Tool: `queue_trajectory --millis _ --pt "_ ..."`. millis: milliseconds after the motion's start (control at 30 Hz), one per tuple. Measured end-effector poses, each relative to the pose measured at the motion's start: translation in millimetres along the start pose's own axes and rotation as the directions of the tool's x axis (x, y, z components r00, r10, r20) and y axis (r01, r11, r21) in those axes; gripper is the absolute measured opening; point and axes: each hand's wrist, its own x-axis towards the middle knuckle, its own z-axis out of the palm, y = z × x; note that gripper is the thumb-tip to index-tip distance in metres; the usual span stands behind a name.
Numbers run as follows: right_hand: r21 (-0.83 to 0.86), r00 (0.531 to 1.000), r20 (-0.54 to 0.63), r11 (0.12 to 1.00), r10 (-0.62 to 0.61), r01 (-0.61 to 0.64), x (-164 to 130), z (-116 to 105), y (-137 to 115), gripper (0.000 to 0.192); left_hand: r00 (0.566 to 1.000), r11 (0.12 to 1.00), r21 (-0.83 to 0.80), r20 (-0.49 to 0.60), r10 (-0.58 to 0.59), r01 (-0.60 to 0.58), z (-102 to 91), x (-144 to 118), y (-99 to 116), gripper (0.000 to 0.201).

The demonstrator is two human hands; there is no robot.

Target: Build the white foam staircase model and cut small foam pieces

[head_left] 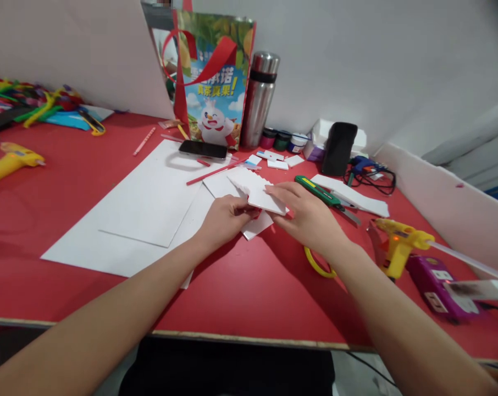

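Both hands meet near the middle of the red bench [253, 297], over a small stack of white foam-board pieces [259, 192]. The left hand [226, 217] pinches the near edge of the stack, its fingers [244, 208] curled round it, while the right hand [309, 214] lies across the top piece with fingers [277, 190] stretched flat and the thumb tucked beneath, so the piece is held lifted slightly off the bench. A bit of red shows between the two hands, too small to make out. Just left of the stack lie large white sheets [150, 203] spread toward the bench's left half, with a black phone [203, 149] resting at their far edge and a red pencil [216, 172] slanting beside it. Behind the right hand sits a green utility knife [319, 191] touching a strip of white board [356, 197]. A yellow ring [315, 264] peeks out from under the right wrist. Toward the right edge stands a yellow glue gun [399, 242] with a purple box [434, 286] just beside it. Along the far edge stand a colourful gift bag [216, 82], a steel flask [259, 99], small paint jars [282, 140] and a black case [338, 148]. Another yellow glue gun [10, 162] lies at the left edge, near a heap of coloured pipe cleaners [34, 102].
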Motion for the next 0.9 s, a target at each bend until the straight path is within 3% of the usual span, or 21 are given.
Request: queue_trajectory --millis 233,433,633,900 --pt "-0.100 0.999 -0.037 0.995 -0.012 0.009 -1 11 -3 0.055 1.000 0.999 0.027 -0.008 0.019 -0.019 0.1 -2 -1 0.018" --pt "-0.046 0.999 -0.040 0.999 -0.008 0.006 -3 14 3 0.048 1.000 1.000 0.017 -0.025 0.013 -0.013 3.1 -3 -1 0.019" --pt "0.020 0.998 -0.055 1.000 0.020 -0.019 -2 16 4 0.054 0.999 1.000 0.009 -0.029 0.016 -0.015 3.4 -3 -1 0.017" --pt "0.060 0.997 -0.076 0.998 0.000 0.004 0 16 12 0.039 1.000 1.000 -0.021 -0.025 -0.017 0.016 8.2 -2 -3 0.016"
